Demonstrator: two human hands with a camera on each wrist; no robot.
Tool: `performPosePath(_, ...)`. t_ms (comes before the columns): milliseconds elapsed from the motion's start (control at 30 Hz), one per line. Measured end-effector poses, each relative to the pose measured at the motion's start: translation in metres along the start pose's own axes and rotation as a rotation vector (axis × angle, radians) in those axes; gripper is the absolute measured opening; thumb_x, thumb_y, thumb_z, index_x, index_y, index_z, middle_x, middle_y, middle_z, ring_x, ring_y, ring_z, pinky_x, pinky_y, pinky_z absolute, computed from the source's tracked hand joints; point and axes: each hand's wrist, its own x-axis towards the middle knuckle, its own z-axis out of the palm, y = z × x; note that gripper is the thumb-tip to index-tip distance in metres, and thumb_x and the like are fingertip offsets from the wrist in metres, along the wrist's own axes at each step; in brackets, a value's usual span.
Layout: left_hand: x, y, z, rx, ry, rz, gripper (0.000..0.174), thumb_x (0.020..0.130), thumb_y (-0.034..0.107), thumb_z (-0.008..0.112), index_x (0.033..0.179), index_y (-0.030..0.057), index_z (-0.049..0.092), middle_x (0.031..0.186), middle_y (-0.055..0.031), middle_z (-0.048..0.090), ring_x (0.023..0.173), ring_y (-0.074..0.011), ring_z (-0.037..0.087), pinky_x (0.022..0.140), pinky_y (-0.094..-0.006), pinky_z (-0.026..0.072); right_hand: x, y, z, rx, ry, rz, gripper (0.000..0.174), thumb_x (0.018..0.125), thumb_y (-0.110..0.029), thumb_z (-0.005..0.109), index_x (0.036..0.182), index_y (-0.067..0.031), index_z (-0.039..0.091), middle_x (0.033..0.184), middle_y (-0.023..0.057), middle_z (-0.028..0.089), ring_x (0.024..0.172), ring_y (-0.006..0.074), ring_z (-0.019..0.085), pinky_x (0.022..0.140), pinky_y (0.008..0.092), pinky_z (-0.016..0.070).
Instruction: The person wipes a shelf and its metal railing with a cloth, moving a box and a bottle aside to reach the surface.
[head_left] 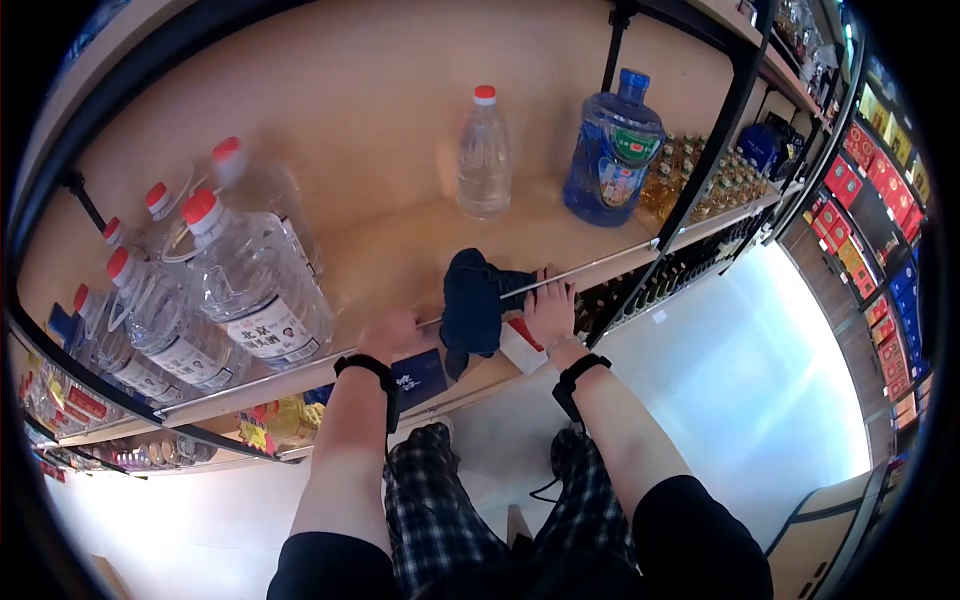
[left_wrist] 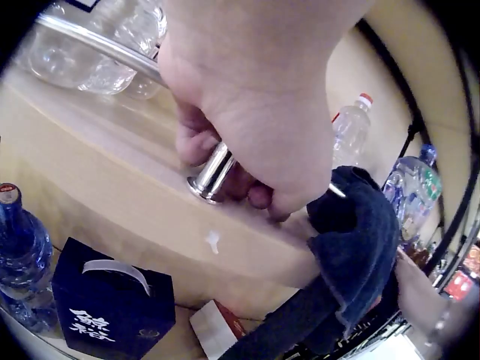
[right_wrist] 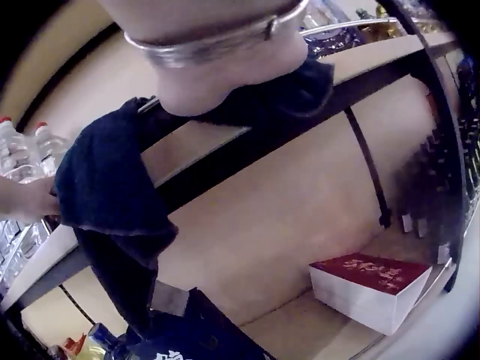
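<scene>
A dark blue cloth [head_left: 472, 300] hangs over the thin metal rail [head_left: 590, 265] along the shelf's front edge, its lower part dangling below the board. My right hand [head_left: 550, 312] grips the cloth's right end at the rail; in the right wrist view, dark fabric shows under the palm. Left of the cloth, my left hand [left_wrist: 251, 112] curls its fingers around the rail, close to a short metal post [left_wrist: 214, 174]. In the head view this hand is blurred.
Large clear bottles with red caps [head_left: 255, 285] crowd the shelf's left side. A smaller clear bottle [head_left: 485, 160] and a blue jug [head_left: 615, 155] stand toward the right. Below are a dark blue box [left_wrist: 112, 300] and a red-and-white box [right_wrist: 371, 289]. A black upright [head_left: 700, 170] rises at right.
</scene>
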Motion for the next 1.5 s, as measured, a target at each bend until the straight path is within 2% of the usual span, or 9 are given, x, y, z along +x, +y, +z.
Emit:
performPosePath(233,0.02,-0.02,0.026,-0.133,-0.074,-0.02,0.038,0.077,0.039,0.061,0.1,0.01,0.07,0.102,-0.0171,0.066,0.097,-0.0329,0.063,0.085,-0.0417,0.0491,0.005,-0.05,-0.007,0.139,-0.106,-0.45,0.079,0.076,-0.036,0.059,0.137,0.008,0.032,0.14,0.0218,0.038,0.132,0.0352,0.032,0.112,0.0409,0.0243)
performPosePath(500,0.024,-0.024,0.027,-0.091,-0.146,-0.01,0.038,0.074,0.036,0.067,0.101,0.0089,0.067,0.104,-0.0175,0.066,0.099,-0.034,0.062,0.084,-0.0403,0.049,0.021,-0.056,-0.015,0.032,-0.209,-0.74,0.091,0.069,-0.044,0.066,0.135,0.0079,0.033,0.139,0.0211,0.038,0.13,0.0342,0.036,0.109,0.0406,0.0285)
performPosePath(767,0.026,-0.023,0.035,0.086,-0.059,0.031,0.039,0.077,0.042,0.063,0.103,0.0128,0.068,0.108,-0.0135,0.066,0.1,-0.0327,0.062,0.085,-0.041,0.0498,0.021,-0.058,-0.017,0.108,-0.243,-0.646,0.093,0.065,-0.049,0.07,0.135,0.0014,0.036,0.139,0.017,0.038,0.131,0.0304,0.033,0.111,0.0405,0.0253)
performPosePath(867,-0.001,0.026,-0.019,0.158,-0.201,-0.223,0.04,0.084,0.037,0.054,0.112,0.011,0.065,0.115,-0.012,0.064,0.106,-0.0291,0.061,0.087,-0.0404,0.0496,0.022,-0.064,-0.021,0.04,-0.286,-0.542,0.095,0.063,-0.05,0.072,0.137,-0.0016,0.035,0.14,0.0169,0.036,0.134,0.0313,0.03,0.112,0.041,0.0226)
performPosePath(1000,0.003,0.023,-0.01,0.183,-0.162,-0.262,0.033,0.084,0.029,0.055,0.11,0.0113,0.067,0.113,-0.0098,0.065,0.105,-0.0269,0.063,0.083,-0.0408,0.0517,0.027,-0.067,-0.025,0.013,-0.405,-0.483,0.1,0.061,-0.051,0.074,0.139,-0.005,0.032,0.144,0.0177,0.031,0.138,0.0324,0.022,0.114,0.0435,0.0176)
performPosePath(1167,0.001,0.031,-0.001,0.16,-0.055,-0.392,0.026,0.081,0.02,0.06,0.104,0.0121,0.069,0.107,-0.0106,0.067,0.099,-0.0266,0.065,0.079,-0.0392,0.0532,0.027,-0.077,-0.013,-0.132,-0.51,-0.343,0.101,0.066,-0.051,0.071,0.145,-0.0125,0.024,0.15,0.0191,0.017,0.141,0.0354,0.011,0.11,0.06,0.0126)
performPosePath(1367,-0.012,0.057,0.001,-0.052,0.097,-0.48,0.073,0.076,0.026,0.064,0.14,0.0066,0.036,0.141,-0.0289,0.032,0.128,-0.0463,0.036,0.1,-0.053,0.036,0.026,-0.082,-0.017,-0.191,-0.542,-0.284,0.095,0.07,-0.042,0.07,0.148,-0.021,0.019,0.151,0.0175,0.016,0.141,0.0369,0.011,0.105,0.0672,0.0141)
performPosePath(1467,-0.014,0.086,-0.014,-0.352,0.207,-0.293,0.093,0.073,0.03,0.064,0.149,0.0176,0.011,0.148,-0.0319,0.008,0.131,-0.0549,0.019,0.105,-0.0579,0.0272,0.029,-0.078,-0.009,-0.195,-0.532,-0.327,0.092,0.071,-0.042,0.069,0.147,-0.0199,0.023,0.151,0.0177,0.018,0.14,0.0379,0.013,0.105,0.067,0.0147)
performPosePath(1500,-0.013,0.097,-0.017,-0.296,0.248,-0.27,0.09,0.074,0.033,0.064,0.148,0.0203,0.015,0.149,-0.0304,0.007,0.131,-0.0554,0.019,0.104,-0.0585,0.028,0.027,-0.076,-0.003,-0.223,-0.509,-0.347,0.091,0.071,-0.042,0.068,0.147,-0.0191,0.024,0.151,0.0178,0.018,0.14,0.038,0.013,0.105,0.0667,0.0145)
